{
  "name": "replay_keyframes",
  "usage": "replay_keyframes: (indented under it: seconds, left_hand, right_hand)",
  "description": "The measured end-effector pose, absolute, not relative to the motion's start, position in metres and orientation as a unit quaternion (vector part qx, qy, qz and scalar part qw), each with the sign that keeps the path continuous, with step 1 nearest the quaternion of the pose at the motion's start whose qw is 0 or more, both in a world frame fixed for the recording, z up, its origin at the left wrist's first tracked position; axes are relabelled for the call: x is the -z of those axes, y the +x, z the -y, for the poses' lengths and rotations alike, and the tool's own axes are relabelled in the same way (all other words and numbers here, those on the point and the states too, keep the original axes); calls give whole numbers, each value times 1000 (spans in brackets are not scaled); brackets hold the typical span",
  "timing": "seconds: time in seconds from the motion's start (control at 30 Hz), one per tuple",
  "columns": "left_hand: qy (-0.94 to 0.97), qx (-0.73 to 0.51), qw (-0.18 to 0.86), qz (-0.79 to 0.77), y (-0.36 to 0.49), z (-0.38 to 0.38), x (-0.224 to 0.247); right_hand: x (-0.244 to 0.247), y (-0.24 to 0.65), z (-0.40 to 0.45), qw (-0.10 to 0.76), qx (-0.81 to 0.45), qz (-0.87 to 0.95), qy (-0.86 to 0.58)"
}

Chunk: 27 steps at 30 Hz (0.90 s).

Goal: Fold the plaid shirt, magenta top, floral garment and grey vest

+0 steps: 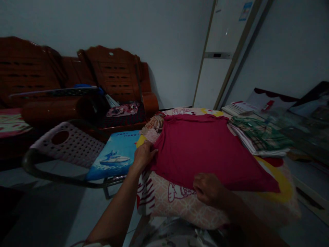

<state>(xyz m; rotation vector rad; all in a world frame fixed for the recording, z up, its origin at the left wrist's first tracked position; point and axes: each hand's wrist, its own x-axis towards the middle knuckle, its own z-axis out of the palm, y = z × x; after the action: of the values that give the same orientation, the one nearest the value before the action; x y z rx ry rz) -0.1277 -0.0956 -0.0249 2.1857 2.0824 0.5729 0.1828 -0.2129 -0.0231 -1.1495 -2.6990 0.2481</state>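
A magenta garment (195, 147) lies spread flat on a padded surface covered with a patterned cloth (177, 202). My left hand (144, 155) is at the garment's left edge, fingers closed on the fabric there. Over the near hem, my right hand (209, 188) is curled with its fingers bent in. Whether any fabric is inside that hand is hidden. Crumpled patterned cloth (154, 125) sits beside the garment's far left corner. On the right, a green plaid folded cloth (257, 132) rests on a stack of white folded material (248, 142).
To the left stands a metal-framed chair with a woven back (69, 144) and a blue cushion (115, 154) showing a boat. Carved wooden seats (113, 73) line the wall, with clothing (123, 109) on one. A tall white cabinet-like unit (216, 79) stands behind. Papers (238, 107) lie at the right.
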Motion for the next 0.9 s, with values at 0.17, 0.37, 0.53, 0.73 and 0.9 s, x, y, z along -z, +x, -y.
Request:
replay_keyframes:
  seconds: [0.17, 0.37, 0.53, 0.73, 0.9]
  left_hand:
    - [686, -242, 86, -680, -142, 90, 20]
    - [670, -340, 256, -609, -157, 97, 22]
    - [710, -344, 353, -502, -147, 103, 11]
    - [795, -313, 330, -403, -76, 102, -9]
    - [880, -103, 410, -218, -25, 99, -12]
  right_hand:
    - [13, 183, 200, 127, -204, 872, -427]
    - [-10, 189, 171, 198, -302, 803, -474]
    - [-4, 191, 142, 267, -448, 717, -463]
    - [28, 181, 121, 385, -638, 517, -421]
    - [41, 176, 120, 428, -635, 486, -421]
